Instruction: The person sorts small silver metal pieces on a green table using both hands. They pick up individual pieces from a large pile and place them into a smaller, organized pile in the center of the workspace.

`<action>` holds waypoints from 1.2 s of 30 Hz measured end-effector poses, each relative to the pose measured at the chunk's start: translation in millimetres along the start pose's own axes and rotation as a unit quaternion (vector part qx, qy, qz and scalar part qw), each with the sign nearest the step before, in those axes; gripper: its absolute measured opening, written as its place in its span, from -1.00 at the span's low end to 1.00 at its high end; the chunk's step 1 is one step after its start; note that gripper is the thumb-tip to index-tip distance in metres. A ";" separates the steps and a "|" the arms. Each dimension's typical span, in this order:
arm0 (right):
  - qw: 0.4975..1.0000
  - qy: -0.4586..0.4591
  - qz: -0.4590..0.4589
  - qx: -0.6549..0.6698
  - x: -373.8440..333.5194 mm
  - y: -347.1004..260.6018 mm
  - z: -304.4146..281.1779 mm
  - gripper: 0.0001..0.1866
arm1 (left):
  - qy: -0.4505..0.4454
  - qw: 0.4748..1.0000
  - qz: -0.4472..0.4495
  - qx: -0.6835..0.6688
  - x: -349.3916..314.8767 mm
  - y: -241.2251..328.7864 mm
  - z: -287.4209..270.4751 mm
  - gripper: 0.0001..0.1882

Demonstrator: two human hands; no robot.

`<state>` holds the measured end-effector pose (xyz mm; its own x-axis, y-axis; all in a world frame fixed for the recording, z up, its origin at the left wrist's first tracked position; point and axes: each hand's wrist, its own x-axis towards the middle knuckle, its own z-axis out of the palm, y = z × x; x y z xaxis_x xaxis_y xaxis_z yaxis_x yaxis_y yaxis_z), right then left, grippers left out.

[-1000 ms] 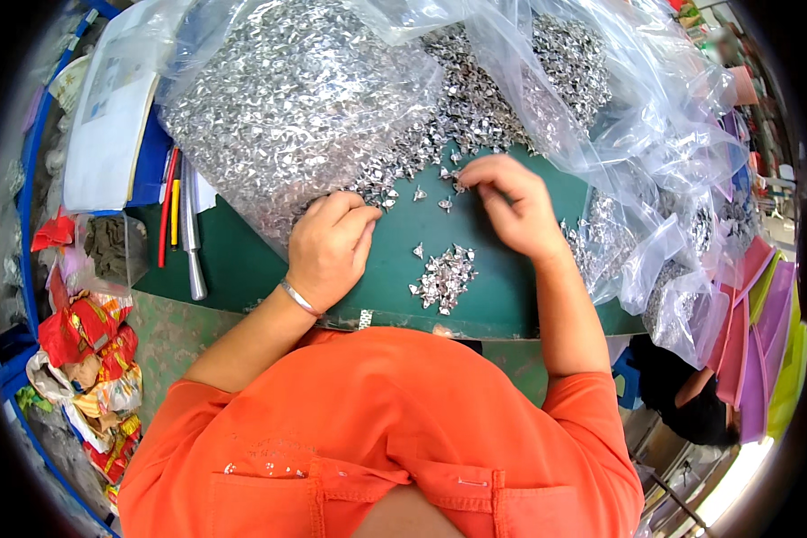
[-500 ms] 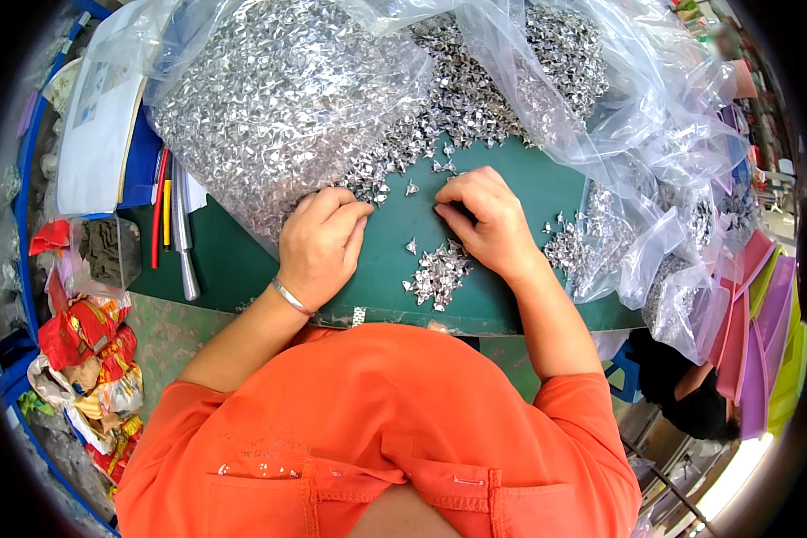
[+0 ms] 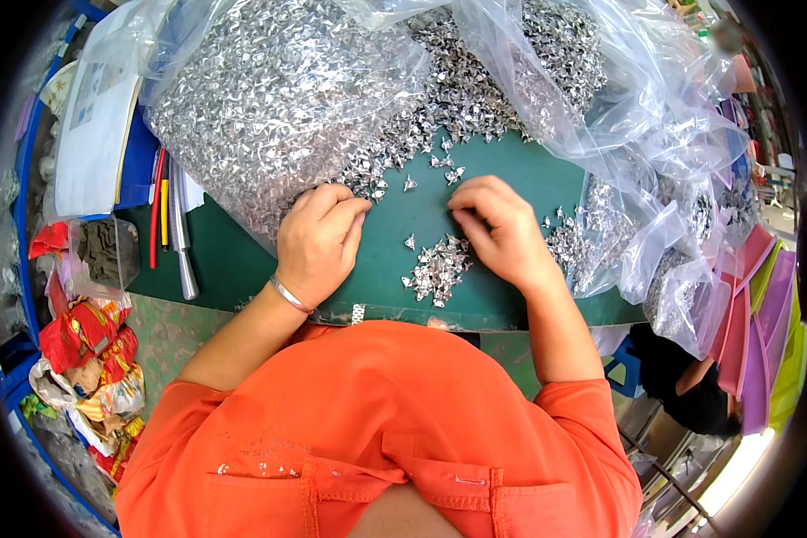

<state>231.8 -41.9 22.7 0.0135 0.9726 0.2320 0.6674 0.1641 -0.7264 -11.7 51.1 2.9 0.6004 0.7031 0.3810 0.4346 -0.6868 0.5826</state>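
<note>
Both forearms reached forward; the left hand (image 3: pixel 318 238) and right hand (image 3: pixel 502 231) lay palm-down, fingers curled inward.

A small workshop for hand assembly or sorting is shown. A green work table (image 3: pixel 511 305) is covered at the top of the frame by clear plastic bags (image 3: pixel 269 99) filled with tiny silver metal parts (image 3: pixel 439 269). Tools (image 3: pixel 175 224) are laid at the left, coloured folders (image 3: pixel 762 332) stacked at the right.
</note>
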 end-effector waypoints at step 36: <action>0.997 0.013 -0.022 -0.078 31.6 8.8 17.0 -0.80 | 0.015 1.000 0.015 -0.006 -2.4 -1.5 -1.0 -0.85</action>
<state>225.4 -6.9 12.7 -0.0005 0.9597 0.2809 0.7758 0.1776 -0.6054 -14.4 50.6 1.8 0.5931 0.6874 0.4192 0.4080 -0.7054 0.5796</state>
